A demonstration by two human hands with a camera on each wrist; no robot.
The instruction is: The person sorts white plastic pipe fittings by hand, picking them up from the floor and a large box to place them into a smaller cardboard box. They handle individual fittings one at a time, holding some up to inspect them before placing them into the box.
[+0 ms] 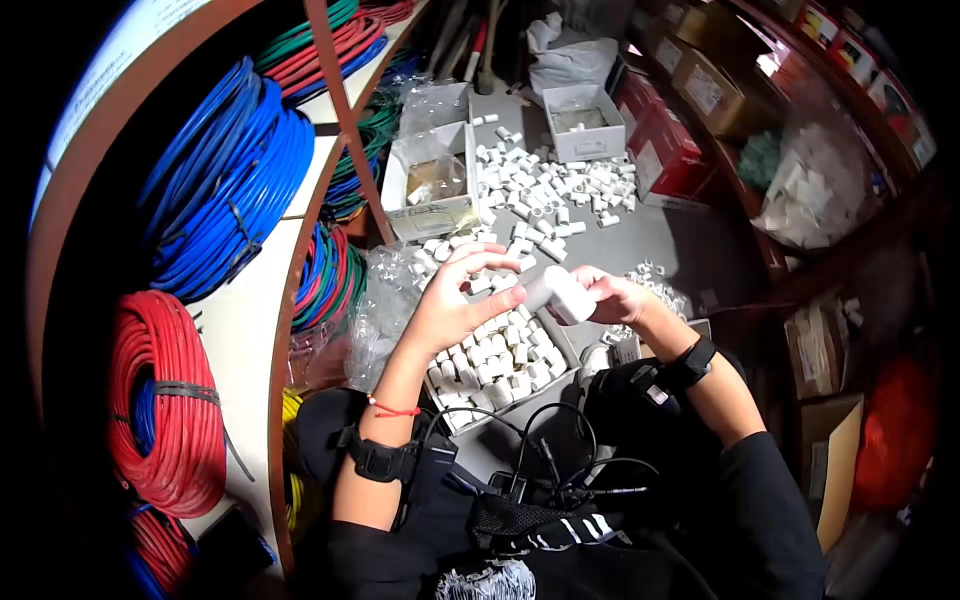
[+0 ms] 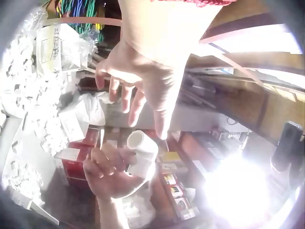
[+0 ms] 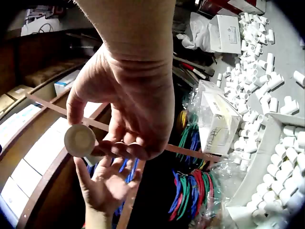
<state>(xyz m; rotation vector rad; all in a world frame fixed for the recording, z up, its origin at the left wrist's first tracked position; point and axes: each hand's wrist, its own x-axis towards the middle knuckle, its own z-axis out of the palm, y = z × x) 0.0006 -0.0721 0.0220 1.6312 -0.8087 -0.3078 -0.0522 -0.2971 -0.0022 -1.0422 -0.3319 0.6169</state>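
White fitting — blue coil

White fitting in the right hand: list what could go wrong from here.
Only the right hand grips the white fitting, with the left hand open nearby, so it could slip and drop. If it falls into the box of white pieces below, it may be hard to pick out again. The black cables looped in front of the body might snag an arm.

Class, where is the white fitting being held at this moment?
In the head view, the fitting is right of centre, in the right hand, with the left hand to its left.
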